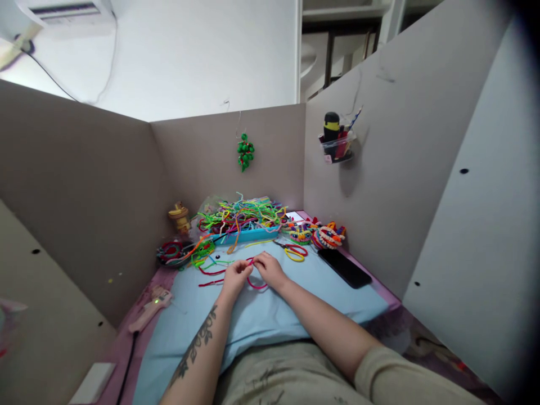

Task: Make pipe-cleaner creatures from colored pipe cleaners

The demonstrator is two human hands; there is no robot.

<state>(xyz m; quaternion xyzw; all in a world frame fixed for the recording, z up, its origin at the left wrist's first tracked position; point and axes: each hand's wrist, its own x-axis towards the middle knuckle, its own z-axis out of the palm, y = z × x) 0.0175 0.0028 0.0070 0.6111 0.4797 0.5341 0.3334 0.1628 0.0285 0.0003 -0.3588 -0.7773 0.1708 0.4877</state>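
My left hand (235, 278) and my right hand (269, 269) meet over a light blue cloth (270, 315) on the desk. Both pinch a red pipe cleaner (254, 284) that curls in a loop between and under the fingers. More loose red and green pipe cleaners (211, 271) lie just left of my left hand. Fingers of both hands are curled closed around the red strand.
A blue tray (247, 233) heaped with coloured pipe cleaners stands at the back. Scissors with red and yellow handles (294, 251), a black phone (345, 268), finished pipe-cleaner shapes (328, 236), a pink glue gun (149, 306) and a small wooden figure (180, 216) surround the cloth. Cardboard walls enclose the desk.
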